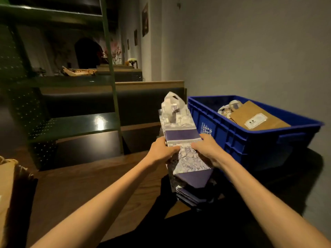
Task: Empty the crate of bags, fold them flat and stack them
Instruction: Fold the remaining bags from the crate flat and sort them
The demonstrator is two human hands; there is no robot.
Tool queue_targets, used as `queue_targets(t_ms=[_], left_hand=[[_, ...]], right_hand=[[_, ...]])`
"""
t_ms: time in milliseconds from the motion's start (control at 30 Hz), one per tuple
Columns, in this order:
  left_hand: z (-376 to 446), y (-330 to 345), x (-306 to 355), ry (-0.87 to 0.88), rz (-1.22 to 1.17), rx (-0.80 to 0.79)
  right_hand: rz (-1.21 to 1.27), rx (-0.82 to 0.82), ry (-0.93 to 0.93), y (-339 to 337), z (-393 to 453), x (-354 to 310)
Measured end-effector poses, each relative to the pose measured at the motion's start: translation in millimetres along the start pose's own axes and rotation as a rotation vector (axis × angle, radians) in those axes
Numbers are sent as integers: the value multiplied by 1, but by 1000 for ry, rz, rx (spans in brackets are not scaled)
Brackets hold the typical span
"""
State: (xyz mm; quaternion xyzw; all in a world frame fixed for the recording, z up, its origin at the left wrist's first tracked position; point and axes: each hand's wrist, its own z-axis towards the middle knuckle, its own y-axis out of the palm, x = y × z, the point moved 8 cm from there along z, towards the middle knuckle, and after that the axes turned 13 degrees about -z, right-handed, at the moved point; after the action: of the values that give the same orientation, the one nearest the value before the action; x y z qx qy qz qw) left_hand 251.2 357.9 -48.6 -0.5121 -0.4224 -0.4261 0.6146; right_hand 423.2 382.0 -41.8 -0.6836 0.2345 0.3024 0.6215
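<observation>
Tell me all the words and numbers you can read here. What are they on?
"99": white sticker on the flat brown paper bag lying in the crate.
White characters on the blue plastic crate, front wall: blurred, unreadable.
Purple and white patterned paper bag held in both hands: pattern only, no readable words.

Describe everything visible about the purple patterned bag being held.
The bag looks like paper, with plain purple bands and pale floral print, and pale handles at its far end. It is pressed flat, bent near the middle, and points away from the person beside the blue crate. The left hand and right hand grip its sides. Its near end hangs over a stack of similar bags.
</observation>
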Motion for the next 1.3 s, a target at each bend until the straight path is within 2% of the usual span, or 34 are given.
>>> queue_targets(t_ms=[67,133,367,500,567,700,800,933,1100,1200,1300], left_hand=[[-4,21,-33,-89,223,-123],[-7,30,-55,-131,319,-163],[-5,23,-57,-168,245,-93],[-4,36,-73,-283,80,-88],[-1,46,-82,-344,-80,-85],[10,54,-97,-422,-276,-26],[13,51,-95,-411,-297,-25],[-2,36,-62,-362,-211,57],[12,11,14,-72,-56,145],[28,11,54,-17,-56,112],[42,15,84,-9,-122,70]], right_hand=[[-141,-52,93,24,-3,30],[-228,-60,131,38,-7,44],[-344,-85,103,30,13,42],[-324,-131,142,26,12,49],[-211,-209,174,39,9,54],[53,-222,223,53,13,59],[114,-256,230,54,12,57],[29,-256,180,44,8,44],[-135,-113,-17,-1,11,-4],[-162,-41,-106,-39,10,-35],[-80,12,-150,-75,11,-58]])
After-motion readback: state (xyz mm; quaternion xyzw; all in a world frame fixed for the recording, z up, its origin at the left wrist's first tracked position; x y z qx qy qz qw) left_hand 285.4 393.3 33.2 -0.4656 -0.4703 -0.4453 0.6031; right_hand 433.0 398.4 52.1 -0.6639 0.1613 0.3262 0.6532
